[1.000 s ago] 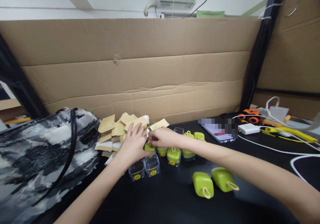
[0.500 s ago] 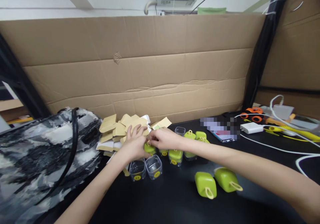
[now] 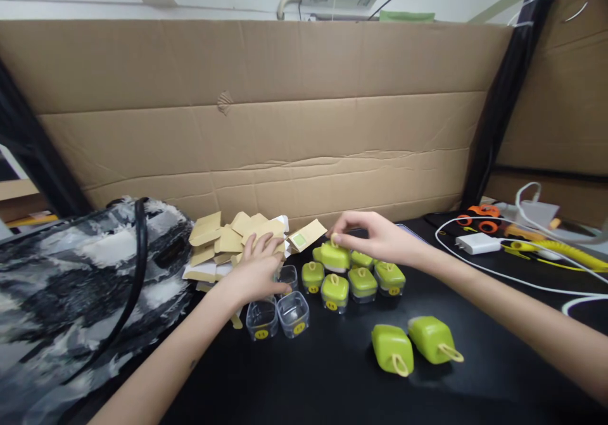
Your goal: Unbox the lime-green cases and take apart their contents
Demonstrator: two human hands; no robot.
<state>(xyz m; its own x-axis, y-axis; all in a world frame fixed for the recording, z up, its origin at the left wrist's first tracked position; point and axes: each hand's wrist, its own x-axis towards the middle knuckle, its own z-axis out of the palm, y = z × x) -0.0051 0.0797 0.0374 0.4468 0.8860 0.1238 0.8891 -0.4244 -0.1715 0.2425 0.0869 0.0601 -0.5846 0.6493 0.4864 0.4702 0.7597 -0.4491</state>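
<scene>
My right hand (image 3: 373,240) pinches the yellow loop of a green lid (image 3: 335,258), holding it above the back of a group of small lidded containers. My left hand (image 3: 256,272) has its fingers spread, with the thumb at an uncovered clear container (image 3: 287,277) that it partly hides. Just in front stand two more uncovered clear cups, a left one (image 3: 261,319) and a right one (image 3: 293,315), both with yellow stickers. Nearest the held lid is a green-topped container (image 3: 335,292), with several like it around. Two green pieces with loops, one (image 3: 392,349) beside the other (image 3: 433,340), lie in front.
Folded tan cardboard boxes (image 3: 228,238) are heaped behind my left hand. A black, grey and white bag (image 3: 95,285) with a black strap lies at the left. White cables, a white charger (image 3: 479,243) and an orange-wheeled toy (image 3: 484,217) occupy the right. Cardboard (image 3: 266,133) walls off the back.
My right hand has lifted the green lid off the container by my left hand and carried it right, over the lidded group. My left hand has stayed nearly in place.
</scene>
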